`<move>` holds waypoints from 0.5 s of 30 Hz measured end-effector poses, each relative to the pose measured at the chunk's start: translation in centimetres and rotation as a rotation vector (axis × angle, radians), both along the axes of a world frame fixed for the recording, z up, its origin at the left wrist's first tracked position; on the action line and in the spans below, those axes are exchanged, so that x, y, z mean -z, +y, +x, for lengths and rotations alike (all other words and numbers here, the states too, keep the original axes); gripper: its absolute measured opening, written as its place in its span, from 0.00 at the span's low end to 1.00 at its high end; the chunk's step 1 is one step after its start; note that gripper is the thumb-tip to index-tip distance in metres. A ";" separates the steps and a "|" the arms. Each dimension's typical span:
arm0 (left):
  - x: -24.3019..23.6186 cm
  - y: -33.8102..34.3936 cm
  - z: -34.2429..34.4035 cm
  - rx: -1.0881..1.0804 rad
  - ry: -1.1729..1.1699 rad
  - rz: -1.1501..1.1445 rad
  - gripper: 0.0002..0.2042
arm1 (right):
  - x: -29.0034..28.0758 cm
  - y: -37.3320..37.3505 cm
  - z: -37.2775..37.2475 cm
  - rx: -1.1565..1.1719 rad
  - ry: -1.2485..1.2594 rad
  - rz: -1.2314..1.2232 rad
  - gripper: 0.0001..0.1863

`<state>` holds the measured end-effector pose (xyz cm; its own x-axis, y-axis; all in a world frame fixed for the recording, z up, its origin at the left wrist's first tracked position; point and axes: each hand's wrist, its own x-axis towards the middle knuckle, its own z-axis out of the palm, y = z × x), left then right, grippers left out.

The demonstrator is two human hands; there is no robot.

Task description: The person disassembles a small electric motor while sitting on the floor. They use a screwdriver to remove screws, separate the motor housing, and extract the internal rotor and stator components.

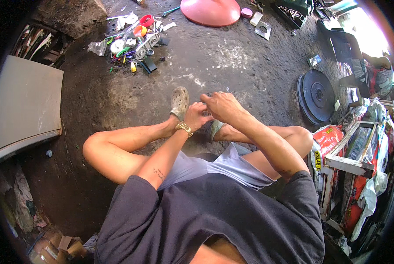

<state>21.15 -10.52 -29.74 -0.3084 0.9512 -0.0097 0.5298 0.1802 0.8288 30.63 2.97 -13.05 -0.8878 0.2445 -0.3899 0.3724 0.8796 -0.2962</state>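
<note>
My left hand (195, 116), with a gold watch at the wrist, and my right hand (221, 105) meet between my bent knees, just above my feet. Both have curled fingers, close together around something small that I cannot make out; the fingers mostly hide it. My right hand is slightly higher, its fingertips over those of my left. Beige perforated clogs are on my feet: the left clog (179, 99) shows fully beyond my left hand, the right clog (216, 130) partly behind my right hand.
A loose pile of small tools and parts (135, 48) lies ahead left, near a pink dome (210, 9). Black discs (316, 94) lie at the right, beside a white metal frame (349, 163) with bags. A grey appliance (23, 105) stands at the left on the dirty floor (214, 61).
</note>
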 end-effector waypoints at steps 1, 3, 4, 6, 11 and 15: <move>0.0 -0.2 0.1 -0.008 0.034 0.053 0.12 | 0.1 0.0 0.2 -0.059 0.042 0.000 0.16; 0.0 -0.5 0.2 0.012 0.101 0.055 0.12 | 0.4 0.2 0.5 -0.078 0.093 -0.050 0.16; -0.1 -0.6 0.1 0.041 0.137 0.008 0.12 | 0.5 0.4 0.7 -0.073 0.086 -0.082 0.17; 0.0 -0.6 -0.4 0.079 0.146 -0.065 0.12 | 0.4 1.2 1.1 -0.028 0.178 -0.197 0.17; 0.3 -0.1 -1.1 0.145 0.205 -0.145 0.08 | -1.4 3.7 3.7 0.262 0.439 -0.411 0.13; 0.2 -0.1 -1.1 0.231 0.186 -0.194 0.09 | -1.7 3.9 7.2 0.476 0.508 -0.363 0.10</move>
